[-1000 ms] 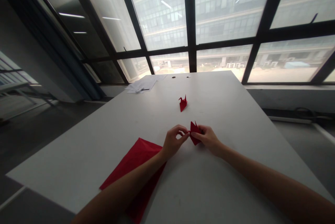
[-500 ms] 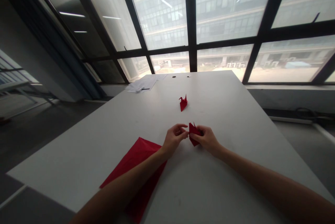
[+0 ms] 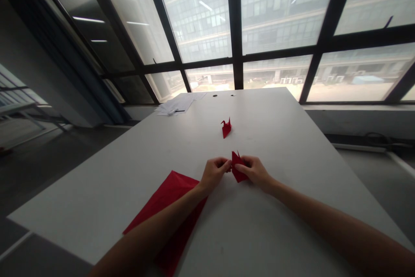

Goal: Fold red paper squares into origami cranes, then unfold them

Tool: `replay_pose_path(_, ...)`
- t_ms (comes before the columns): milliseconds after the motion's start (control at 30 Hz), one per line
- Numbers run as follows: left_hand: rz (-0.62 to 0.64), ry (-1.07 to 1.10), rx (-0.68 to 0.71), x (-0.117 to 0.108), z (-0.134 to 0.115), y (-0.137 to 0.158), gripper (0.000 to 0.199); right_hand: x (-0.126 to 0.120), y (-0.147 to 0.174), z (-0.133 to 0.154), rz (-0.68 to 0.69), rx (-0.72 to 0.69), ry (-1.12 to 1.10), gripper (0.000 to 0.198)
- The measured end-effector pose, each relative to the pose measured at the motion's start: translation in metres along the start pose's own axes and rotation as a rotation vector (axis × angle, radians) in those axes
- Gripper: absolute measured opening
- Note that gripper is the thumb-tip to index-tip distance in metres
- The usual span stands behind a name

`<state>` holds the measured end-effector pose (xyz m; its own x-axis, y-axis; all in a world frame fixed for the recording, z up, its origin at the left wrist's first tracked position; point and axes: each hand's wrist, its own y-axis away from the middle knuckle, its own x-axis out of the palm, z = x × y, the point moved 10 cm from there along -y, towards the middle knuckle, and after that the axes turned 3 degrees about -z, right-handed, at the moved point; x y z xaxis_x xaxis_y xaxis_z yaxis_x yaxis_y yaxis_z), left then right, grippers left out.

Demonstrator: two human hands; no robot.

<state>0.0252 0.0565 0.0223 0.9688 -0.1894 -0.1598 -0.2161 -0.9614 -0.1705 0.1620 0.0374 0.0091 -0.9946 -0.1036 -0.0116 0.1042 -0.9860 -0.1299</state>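
Just above the white table (image 3: pixel 259 121), my right hand (image 3: pixel 257 170) grips a small folded red paper (image 3: pixel 238 173), its thumb across the front face. Thin points of the paper stick up at the top. My left hand (image 3: pixel 215 172) is at the paper's left edge, thumb and fingers pinched together; whether a bit of the paper sits between them is too small to see. Farther back stands a finished red origami crane (image 3: pixel 226 128). Under my left forearm lies a large red paper sheet (image 3: pixel 165 197), partly covered by the arm.
White papers (image 3: pixel 178 105) with a dark pen-like item lie at the far left corner of the table. Two small dark spots are near its far edge. Tall dark-framed windows (image 3: pixel 237 30) rise beyond, and a dark curtain (image 3: pixel 69 56) hangs at the left.
The fingers of my left hand, spread apart before, have closed into a pinch at the paper's left edge. My right hand keeps its grip on the folded paper.
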Motion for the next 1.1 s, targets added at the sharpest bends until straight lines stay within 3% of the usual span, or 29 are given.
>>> replay_pose_path(200,0.067,0.070,-0.060,0.008,0.007,0.001,0.035,-0.004,-0.002,-0.008,-0.044,0.027,-0.022,0.024)
replay_pose_path(500,0.002,0.117,-0.032,0.000,0.006,0.000,0.031,-0.002,-0.002,-0.001,-0.024,-0.008,0.004,0.027)
replay_pose_path(733,0.107,0.173,-0.087,0.015,0.011,0.003,0.038,-0.004,-0.003,-0.008,-0.041,0.041,-0.098,0.030)
replay_pose_path(1000,-0.053,0.170,-0.065,-0.005,0.016,-0.002,0.030,0.000,-0.001,0.003,0.005,0.018,-0.141,0.029)
replay_pose_path(1100,-0.055,0.215,-0.085,-0.005,0.018,-0.002,0.033,-0.003,-0.002,0.000,-0.029,0.027,-0.095,0.024)
